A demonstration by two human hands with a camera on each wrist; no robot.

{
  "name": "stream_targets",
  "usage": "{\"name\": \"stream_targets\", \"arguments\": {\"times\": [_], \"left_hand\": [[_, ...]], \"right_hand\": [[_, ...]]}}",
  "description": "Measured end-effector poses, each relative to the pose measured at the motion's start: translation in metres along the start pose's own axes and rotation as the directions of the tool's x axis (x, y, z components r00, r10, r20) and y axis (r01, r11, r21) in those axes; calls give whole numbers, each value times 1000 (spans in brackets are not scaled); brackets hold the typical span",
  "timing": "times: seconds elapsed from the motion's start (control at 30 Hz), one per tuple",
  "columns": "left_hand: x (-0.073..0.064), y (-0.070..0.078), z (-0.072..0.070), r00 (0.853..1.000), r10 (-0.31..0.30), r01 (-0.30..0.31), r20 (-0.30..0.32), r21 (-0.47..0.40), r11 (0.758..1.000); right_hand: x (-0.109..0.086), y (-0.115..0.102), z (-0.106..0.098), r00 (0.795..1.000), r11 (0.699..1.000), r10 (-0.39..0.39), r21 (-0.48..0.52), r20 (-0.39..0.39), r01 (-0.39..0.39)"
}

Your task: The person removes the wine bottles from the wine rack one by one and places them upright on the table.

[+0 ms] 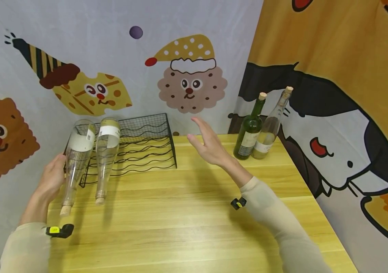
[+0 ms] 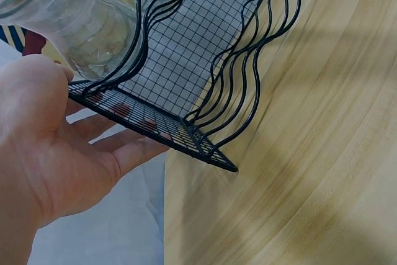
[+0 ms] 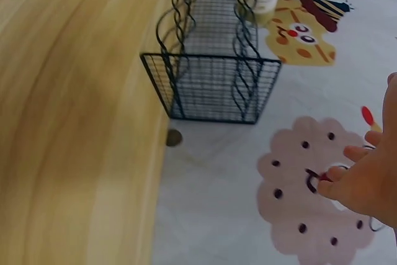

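Observation:
A black wire bottle rack [image 1: 146, 146] with wavy bars stands at the table's back left. Two clear corked bottles lie in it, necks toward me: one at the left end [image 1: 77, 151], the other [image 1: 105, 151] beside it. My left hand [image 1: 52, 176] holds the rack's left mesh end. In the left wrist view, its fingers [image 2: 130, 153] reach behind the mesh, with fingertips showing through, and the thumb lies at the panel's corner by a bottle [image 2: 93, 35]. Right of the rack, my right hand [image 1: 209, 146] is raised with thumb and fingers spread, holding nothing.
At the back right, a green corked bottle [image 1: 249, 132] stands upright beside a clear corked bottle [image 1: 269, 129]. Behind the wooden table [image 1: 180, 223] hangs a light cloth [image 1: 105, 22] with cartoon prints; an orange and black one [image 1: 323, 41] hangs at the right.

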State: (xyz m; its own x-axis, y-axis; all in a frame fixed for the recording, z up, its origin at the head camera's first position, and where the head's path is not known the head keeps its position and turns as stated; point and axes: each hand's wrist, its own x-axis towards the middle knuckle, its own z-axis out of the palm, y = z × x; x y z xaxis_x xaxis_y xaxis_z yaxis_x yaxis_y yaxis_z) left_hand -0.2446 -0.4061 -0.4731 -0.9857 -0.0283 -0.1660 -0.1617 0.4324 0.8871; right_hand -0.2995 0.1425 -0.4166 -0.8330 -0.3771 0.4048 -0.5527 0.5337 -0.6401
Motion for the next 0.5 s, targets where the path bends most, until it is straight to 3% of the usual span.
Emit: {"name": "stream_targets", "arguments": {"times": [0.2, 0.5], "left_hand": [[0, -1, -1, 1000, 9, -9, 2, 3, 1000], [-3, 1, -1, 1000, 7, -7, 15, -13, 1000]], "right_hand": [[9, 4, 25, 994, 995, 70, 62, 88, -76], [19, 12, 54, 967, 970, 178, 131, 184, -203]]}}
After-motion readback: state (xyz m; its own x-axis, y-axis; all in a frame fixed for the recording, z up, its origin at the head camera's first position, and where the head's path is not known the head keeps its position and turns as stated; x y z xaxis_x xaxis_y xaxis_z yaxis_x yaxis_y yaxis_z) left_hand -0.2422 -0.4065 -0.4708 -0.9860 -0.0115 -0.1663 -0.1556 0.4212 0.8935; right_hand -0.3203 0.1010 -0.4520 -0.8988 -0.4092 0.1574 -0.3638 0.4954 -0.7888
